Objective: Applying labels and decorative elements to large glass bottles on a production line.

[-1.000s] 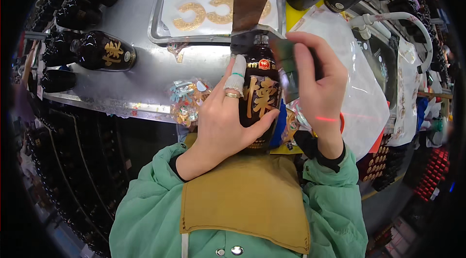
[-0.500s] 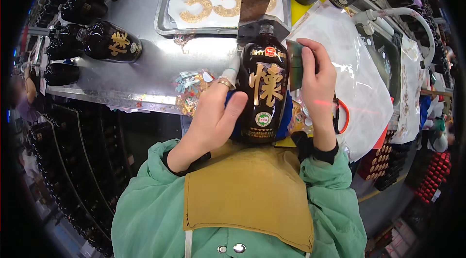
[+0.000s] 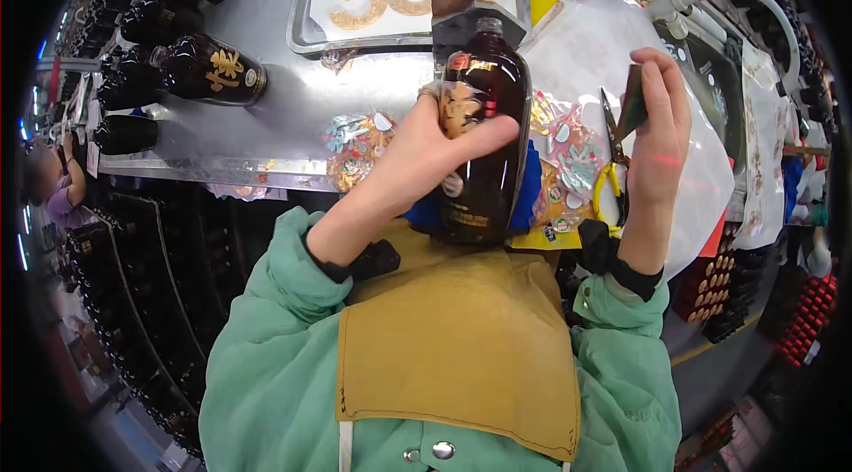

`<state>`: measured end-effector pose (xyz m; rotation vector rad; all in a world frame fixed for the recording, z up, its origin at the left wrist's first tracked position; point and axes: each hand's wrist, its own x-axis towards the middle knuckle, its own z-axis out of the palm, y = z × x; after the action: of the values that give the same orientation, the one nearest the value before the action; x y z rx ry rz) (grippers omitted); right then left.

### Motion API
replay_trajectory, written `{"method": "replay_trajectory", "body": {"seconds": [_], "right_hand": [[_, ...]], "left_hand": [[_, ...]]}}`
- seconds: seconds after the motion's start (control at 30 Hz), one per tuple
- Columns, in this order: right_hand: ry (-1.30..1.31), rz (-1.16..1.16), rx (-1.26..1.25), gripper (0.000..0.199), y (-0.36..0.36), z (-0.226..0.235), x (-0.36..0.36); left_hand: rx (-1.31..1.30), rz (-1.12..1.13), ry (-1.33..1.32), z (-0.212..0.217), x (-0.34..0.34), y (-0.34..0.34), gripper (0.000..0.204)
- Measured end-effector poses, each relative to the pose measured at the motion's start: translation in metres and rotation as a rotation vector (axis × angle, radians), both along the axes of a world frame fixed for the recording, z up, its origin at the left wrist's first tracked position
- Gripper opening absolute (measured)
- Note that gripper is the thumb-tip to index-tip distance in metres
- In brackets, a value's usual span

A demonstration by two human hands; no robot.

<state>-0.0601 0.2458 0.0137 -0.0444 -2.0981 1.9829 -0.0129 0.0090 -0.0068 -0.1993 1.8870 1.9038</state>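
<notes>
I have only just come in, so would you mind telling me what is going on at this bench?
A person in a green jacket and a tan apron grips a dark bottle with gold lettering in the left hand, the thumb across its front. The right hand holds a flat dark green piece, apart from the bottle, near yellow-handled scissors. Farther back, a metal tray carries gold C-shaped pieces; another dark bottle is on the metal bench to the left.

Left grip [image 3: 422, 153] wide, right grip [image 3: 660, 137] narrow
</notes>
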Motion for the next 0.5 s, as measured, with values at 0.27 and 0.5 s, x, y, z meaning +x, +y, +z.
{"method": "replay_trajectory", "body": {"seconds": [0.27, 0.5], "right_hand": [[0.12, 0.409, 0.238, 0.016, -0.013, 0.022, -0.018], [0.039, 0.66, 0.461, 0.031, 0.015, 0.062, -0.001]], "left_hand": [[0.819, -0.16, -0.198, 0.014, 0.033, 0.012, 0.088], [1.002, -0.272, -0.328, 0.019, 0.051, 0.027, 0.115]]}}
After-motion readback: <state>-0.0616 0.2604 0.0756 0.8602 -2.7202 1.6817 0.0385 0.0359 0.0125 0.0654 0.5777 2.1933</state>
